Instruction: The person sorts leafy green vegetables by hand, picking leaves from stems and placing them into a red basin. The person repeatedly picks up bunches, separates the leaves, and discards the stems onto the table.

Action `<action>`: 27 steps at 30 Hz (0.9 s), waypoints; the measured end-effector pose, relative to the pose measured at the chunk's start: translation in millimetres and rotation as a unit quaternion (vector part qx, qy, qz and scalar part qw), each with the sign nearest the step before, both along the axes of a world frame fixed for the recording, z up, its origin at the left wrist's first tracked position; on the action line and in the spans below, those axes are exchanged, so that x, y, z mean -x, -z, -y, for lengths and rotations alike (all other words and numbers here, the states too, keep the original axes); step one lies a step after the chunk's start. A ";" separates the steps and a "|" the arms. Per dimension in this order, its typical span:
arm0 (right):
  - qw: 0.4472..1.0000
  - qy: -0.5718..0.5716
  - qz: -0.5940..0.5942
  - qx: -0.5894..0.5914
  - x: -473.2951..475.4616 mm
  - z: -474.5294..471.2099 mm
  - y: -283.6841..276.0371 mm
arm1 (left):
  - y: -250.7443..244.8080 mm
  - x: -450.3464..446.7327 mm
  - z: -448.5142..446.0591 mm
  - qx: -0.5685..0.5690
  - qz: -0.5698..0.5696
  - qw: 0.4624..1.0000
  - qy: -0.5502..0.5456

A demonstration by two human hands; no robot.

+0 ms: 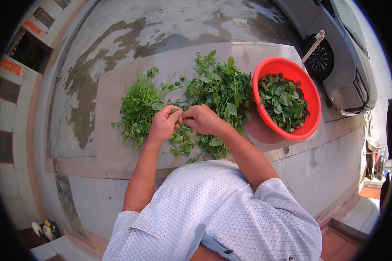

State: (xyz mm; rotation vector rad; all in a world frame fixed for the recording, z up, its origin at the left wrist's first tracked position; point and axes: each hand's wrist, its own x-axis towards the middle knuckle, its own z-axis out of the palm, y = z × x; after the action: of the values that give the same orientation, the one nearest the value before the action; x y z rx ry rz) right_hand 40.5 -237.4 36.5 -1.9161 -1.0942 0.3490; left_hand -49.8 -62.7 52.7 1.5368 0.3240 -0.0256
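My left hand is closed around a small green sprig, with one leaf showing by its knuckles. The fingertips of my right hand meet it and appear to pinch the same sprig, though the fingers hide most of it. Beneath and left of my hands lies a loose pile of thin green stems. To the right is a larger heap of leafy greens. A red plastic basin stands beyond that heap, holding darker loose leaves.
The greens lie on a pale flat sheet or board. A pale pole rises behind the basin. A grey car is parked at the right. Wet patches mark the concrete ground. A tiled house wall runs along the left.
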 end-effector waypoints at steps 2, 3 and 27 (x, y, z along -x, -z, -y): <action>0.992 0.026 0.087 0.090 0.4 1.0 19.3 | -1.8 0.3 0.1 -0.032 -0.007 0.999 -0.016; 0.982 0.041 0.110 0.151 0.5 2.3 24.4 | -4.0 0.6 -0.2 -0.047 -0.011 0.999 -0.023; 0.814 -0.007 -0.580 -0.041 42.5 10.5 53.9 | 5.5 7.3 -9.3 -0.017 -0.007 0.982 -0.187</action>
State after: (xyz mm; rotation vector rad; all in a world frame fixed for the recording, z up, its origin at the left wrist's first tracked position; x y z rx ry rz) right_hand -2.0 -248.0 -17.4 -1.1959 -0.2627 1.2440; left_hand -57.1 -53.3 47.2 1.4888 0.6217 0.2655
